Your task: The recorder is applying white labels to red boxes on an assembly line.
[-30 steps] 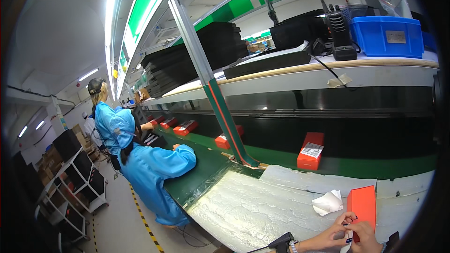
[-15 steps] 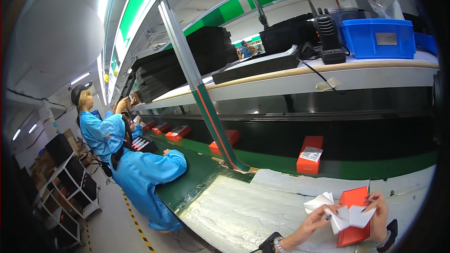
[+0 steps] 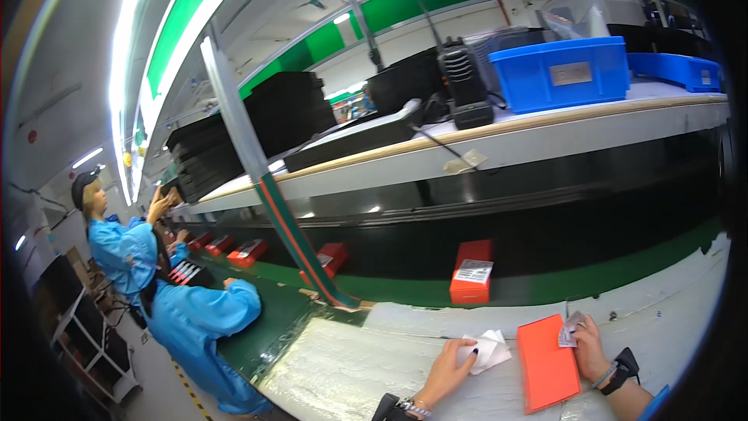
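My left hand [image 3: 448, 372] is beside a little heap of folded white paper [image 3: 492, 349] on the covered bench, its fingers closed on the near edge of the paper. To the right lies a flat red-orange box [image 3: 548, 362], its plain face up. At the box's right edge, my right hand [image 3: 592, 355] pinches a small greyish, printed piece [image 3: 573, 329], perhaps a label or sachet. Its exact kind is unclear.
Beyond the bench, a dark conveyor carries a red box with a white label [image 3: 471, 271] and several more farther left. A green-and-silver post [image 3: 269, 195] rises at the bench edge. Above runs a shelf with a walkie-talkie [image 3: 466, 82] and blue bin [image 3: 559, 74]. Two people in blue work at left.
The unfolded white paper held between both hands has left the red box; my left hand is now at the paper heap. My right hand now holds the small greyish piece. The view has shifted right.
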The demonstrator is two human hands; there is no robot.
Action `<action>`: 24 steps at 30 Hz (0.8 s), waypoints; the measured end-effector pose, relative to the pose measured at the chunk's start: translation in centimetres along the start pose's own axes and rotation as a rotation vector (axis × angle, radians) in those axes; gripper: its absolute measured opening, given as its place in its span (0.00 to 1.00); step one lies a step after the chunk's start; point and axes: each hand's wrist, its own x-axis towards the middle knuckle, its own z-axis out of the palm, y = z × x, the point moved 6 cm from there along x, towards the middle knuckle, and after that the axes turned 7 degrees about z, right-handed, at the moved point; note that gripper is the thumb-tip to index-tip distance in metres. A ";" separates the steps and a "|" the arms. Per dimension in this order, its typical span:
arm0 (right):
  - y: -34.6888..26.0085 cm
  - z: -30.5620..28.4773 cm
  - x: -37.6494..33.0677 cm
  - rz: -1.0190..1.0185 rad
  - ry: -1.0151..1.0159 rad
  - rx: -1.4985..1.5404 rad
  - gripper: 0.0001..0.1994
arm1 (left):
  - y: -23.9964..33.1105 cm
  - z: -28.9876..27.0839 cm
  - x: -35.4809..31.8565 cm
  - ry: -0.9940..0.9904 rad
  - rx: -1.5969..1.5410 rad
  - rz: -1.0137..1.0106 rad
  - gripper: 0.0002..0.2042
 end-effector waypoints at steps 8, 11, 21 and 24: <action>0.1 0.3 -0.5 0.067 0.073 -0.036 0.26 | 0.1 0.8 -0.5 -0.153 0.238 0.101 0.13; -1.6 1.1 -0.7 -0.036 0.032 -0.092 0.33 | 1.2 0.2 -0.1 -0.051 0.343 0.144 0.11; -6.3 4.2 -2.6 -0.055 -0.129 -0.277 0.35 | 6.6 0.1 -0.9 0.112 0.513 0.309 0.08; -4.6 6.5 -3.7 0.135 -0.316 -0.415 0.28 | 8.5 1.9 -2.1 -0.103 0.423 0.624 0.12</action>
